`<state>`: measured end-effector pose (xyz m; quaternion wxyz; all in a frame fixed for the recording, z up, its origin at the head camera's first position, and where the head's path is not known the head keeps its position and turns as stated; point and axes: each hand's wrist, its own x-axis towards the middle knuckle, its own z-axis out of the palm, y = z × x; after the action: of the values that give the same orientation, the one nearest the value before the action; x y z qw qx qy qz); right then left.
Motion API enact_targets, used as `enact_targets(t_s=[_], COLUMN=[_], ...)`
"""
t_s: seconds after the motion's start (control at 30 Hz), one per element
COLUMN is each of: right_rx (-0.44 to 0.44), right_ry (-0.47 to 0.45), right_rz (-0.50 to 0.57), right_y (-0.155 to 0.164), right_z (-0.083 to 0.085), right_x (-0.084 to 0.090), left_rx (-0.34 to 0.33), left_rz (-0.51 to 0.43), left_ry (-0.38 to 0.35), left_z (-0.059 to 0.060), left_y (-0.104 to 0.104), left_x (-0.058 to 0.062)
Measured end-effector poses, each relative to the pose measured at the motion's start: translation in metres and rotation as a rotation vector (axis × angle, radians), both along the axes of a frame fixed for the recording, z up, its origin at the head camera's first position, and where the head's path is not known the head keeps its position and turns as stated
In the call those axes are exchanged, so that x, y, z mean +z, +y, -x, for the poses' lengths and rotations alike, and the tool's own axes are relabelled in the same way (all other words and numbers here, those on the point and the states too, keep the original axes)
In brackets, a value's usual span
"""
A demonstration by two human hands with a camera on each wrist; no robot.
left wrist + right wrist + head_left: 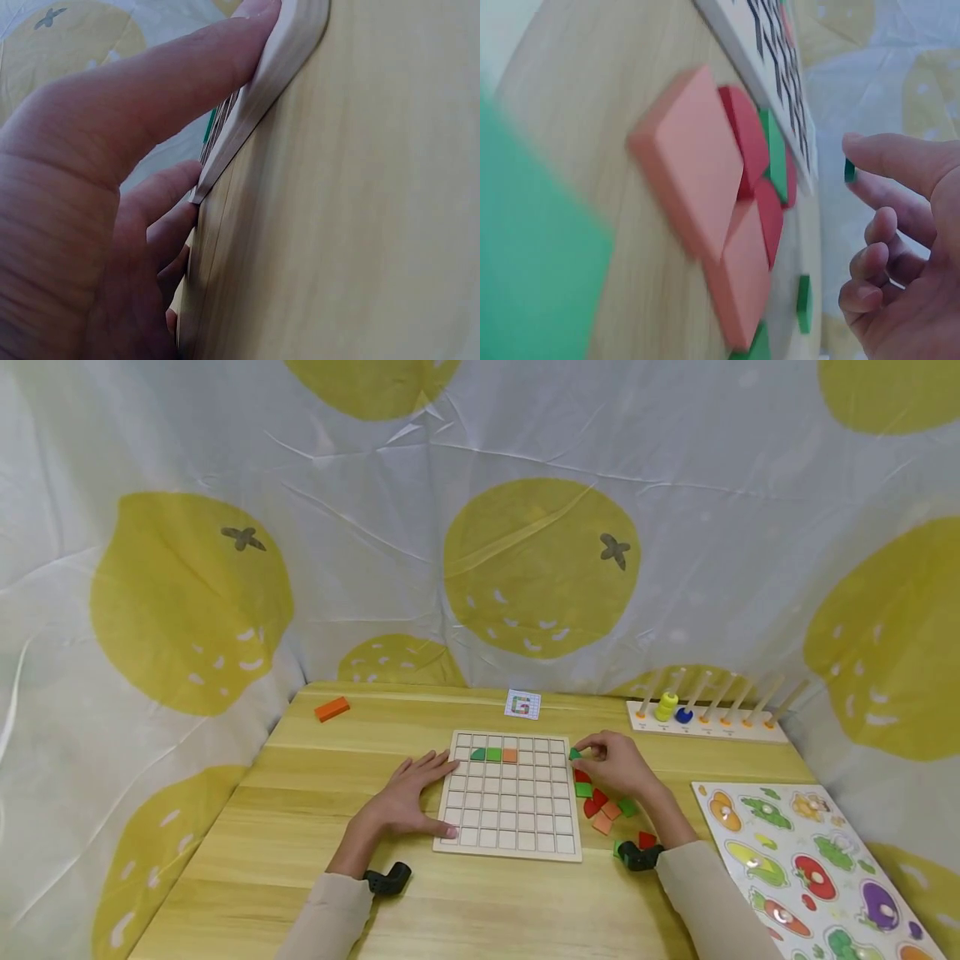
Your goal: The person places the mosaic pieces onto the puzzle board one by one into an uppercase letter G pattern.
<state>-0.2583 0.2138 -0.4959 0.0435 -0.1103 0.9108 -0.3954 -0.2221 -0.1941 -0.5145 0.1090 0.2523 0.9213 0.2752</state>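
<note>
Two hands work at our wooden counter (315,827). Farthest left, at ten o'clock from the grid board (510,795), an orange block (332,708) lies alone. Our left hand (408,797) rests flat at the board's nine o'clock edge, fingers straight and pressing the rim; the left wrist view shows the fingertips (259,11) against that edge. On the board's second row sit a green quarter-round piece (477,754), a green square (493,754) and an orange square (510,755), side by side. At twelve o'clock beyond the board lies a small pattern card (522,704). Our right hand (618,764), at the board's two o'clock corner, pinches a small green piece (575,753) between thumb and forefinger, just off the rim. At four o'clock from the board lies a loose heap of pieces (603,806), red, orange and green. Further right stand a peg rack (708,722) and a vegetable puzzle board (806,868).
</note>
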Motion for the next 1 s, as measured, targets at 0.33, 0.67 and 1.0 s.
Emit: enact_targets(t_s=[0.33,0.67,1.0], right_rx=[0.028,0.073,0.066], right_ry=[-0.002,0.015,-0.012], right_rz=[0.034,0.008,0.03], right_y=[-0.03,-0.057,-0.077], right_z=[0.004,0.014,0.018], right_x=[0.002,-0.005,-0.009], left_rx=[-0.01,-0.002,0.0], left_rz=[-0.01,-0.007,-0.002], left_ry=[0.001,0.007,0.007], left_z=[-0.001,0.001,0.0], left_y=[-0.001,-0.002,-0.002], left_x=[-0.001,-0.002,-0.003])
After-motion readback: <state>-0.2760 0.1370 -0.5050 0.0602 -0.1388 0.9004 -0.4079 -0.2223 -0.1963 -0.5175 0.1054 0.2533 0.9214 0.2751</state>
